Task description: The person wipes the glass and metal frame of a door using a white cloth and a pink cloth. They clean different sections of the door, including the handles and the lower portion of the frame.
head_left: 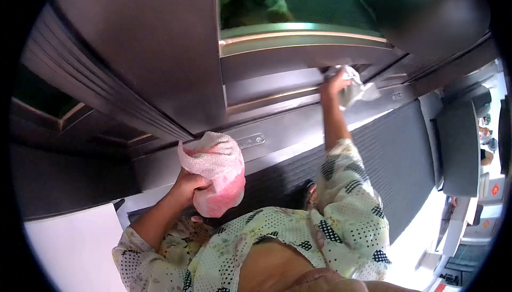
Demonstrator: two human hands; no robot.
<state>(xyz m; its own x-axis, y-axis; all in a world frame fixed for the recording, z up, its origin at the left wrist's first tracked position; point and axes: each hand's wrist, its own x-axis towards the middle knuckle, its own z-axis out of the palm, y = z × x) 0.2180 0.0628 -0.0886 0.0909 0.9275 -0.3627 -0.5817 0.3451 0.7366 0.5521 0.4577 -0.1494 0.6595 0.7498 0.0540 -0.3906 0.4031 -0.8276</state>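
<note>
My left hand [188,186] is closed around a bunched pink-and-white cloth [220,177], held in front of the lower part of a dark brown panelled door [144,41]. With my right arm stretched out, my right hand [335,85] grips a crumpled white cloth [352,92]. That cloth lies against the recessed lower panel [277,86] of the door, below a reflective glass pane [304,4]. Part of each hand's fingers is hidden by its cloth.
A dark ribbed mat [394,142] lies along the door's base. A white surface [74,244] stands at lower left. Furniture, including a dark grey panel [458,148], is at far right. A blurred patch covers the upper right.
</note>
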